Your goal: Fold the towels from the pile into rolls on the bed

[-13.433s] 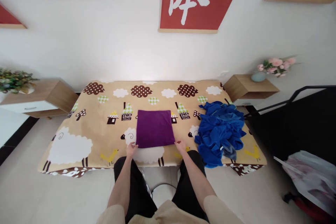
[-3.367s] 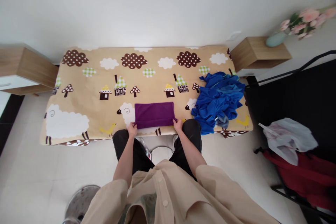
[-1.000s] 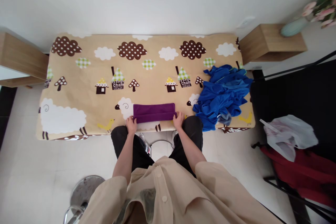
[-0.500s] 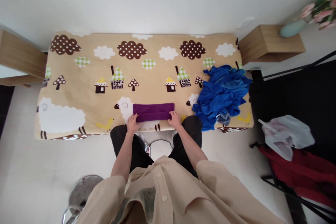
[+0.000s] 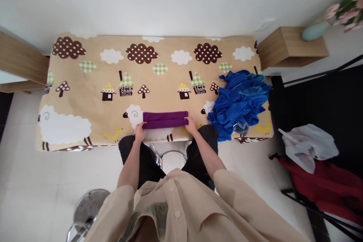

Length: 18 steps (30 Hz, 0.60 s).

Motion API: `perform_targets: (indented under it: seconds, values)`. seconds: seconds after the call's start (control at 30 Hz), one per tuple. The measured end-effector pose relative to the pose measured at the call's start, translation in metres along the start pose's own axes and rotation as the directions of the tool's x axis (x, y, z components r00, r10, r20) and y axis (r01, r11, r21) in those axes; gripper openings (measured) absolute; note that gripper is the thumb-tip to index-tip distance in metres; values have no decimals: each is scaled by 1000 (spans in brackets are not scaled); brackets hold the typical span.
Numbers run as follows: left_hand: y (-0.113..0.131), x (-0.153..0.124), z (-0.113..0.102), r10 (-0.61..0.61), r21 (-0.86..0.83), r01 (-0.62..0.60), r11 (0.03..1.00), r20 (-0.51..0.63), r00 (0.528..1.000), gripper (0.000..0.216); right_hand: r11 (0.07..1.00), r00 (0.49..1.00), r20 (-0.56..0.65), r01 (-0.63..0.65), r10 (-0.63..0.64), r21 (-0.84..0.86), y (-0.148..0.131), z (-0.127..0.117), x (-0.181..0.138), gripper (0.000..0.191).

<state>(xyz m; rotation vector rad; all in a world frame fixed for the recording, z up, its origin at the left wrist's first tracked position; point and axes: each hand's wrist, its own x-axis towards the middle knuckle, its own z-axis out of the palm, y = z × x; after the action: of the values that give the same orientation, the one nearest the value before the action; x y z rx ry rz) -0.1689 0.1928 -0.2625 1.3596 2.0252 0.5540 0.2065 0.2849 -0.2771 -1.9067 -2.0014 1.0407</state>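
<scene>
A purple towel lies folded into a narrow strip near the front edge of a table covered with a tan cloth printed with sheep, clouds and houses. My left hand pinches the strip's near left corner. My right hand grips its near right corner, fingers curled on the cloth. Both forearms reach out from beige sleeves over my dark trousers.
A crumpled blue heap of cloth lies at the table's right end. Wooden cabinets stand at left and right, the right one bearing a vase of pink flowers. A white bag rests on red fabric at right. A metal stool is behind me.
The purple towel went from a broad square to a half-width band, then a narrow strip. In the last second both hands have shifted along its near edge and the strip looks thinner.
</scene>
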Motion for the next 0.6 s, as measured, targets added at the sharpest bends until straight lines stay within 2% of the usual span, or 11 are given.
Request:
perform_targets:
  seconds: [0.2, 0.37, 0.6]
  values:
    - [-4, 6, 4, -96, -53, 94, 994, -32, 995, 43, 995, 996, -44, -69, 72, 71, 7, 5, 10, 53]
    - [-9, 10, 7, -216, -94, 208, 974, -89, 972, 38, 967, 969, -36, -243, 246, 71, 6, 6, 12, 35]
    - [-9, 12, 8, -289, -89, 281, 956, -102, 952, 32, 950, 951, 2, -310, 310, 35, 0, 4, 10, 37]
